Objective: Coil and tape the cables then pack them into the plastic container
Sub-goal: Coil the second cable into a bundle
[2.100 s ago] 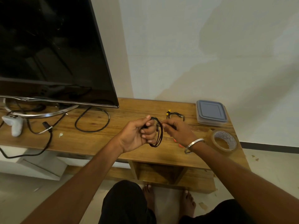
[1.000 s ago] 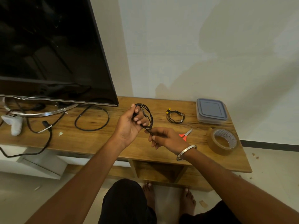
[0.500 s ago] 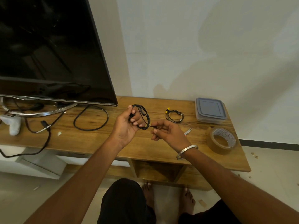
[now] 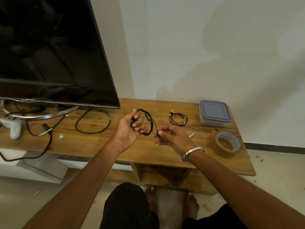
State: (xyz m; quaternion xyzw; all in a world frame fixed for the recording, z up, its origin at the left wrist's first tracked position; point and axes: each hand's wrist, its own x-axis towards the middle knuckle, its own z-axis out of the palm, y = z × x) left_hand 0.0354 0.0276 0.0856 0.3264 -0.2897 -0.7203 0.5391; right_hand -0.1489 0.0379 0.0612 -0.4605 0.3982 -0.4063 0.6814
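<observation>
My left hand (image 4: 130,129) grips a coil of thin black cable (image 4: 148,121) above the wooden stand. My right hand (image 4: 173,138) pinches the cable's free end with its plug just right of the coil. A second coiled black cable with a yellow tip (image 4: 178,119) lies on the stand behind my right hand. The plastic container (image 4: 214,114) with a grey lid on sits at the back right. A roll of brown tape (image 4: 227,143) lies at the right front. The scissors (image 4: 192,134) show only a blade tip past my right hand.
A large TV (image 4: 49,52) on a metal foot fills the left. A thick black cable loop (image 4: 92,123) and a white game controller (image 4: 14,126) lie under it. The wooden stand (image 4: 82,144) ends just right of the tape roll.
My left hand lifted the coil up and to the left. My right hand drew the loose end out to the right, came back up beside the coil, and now hides most of the scissors.
</observation>
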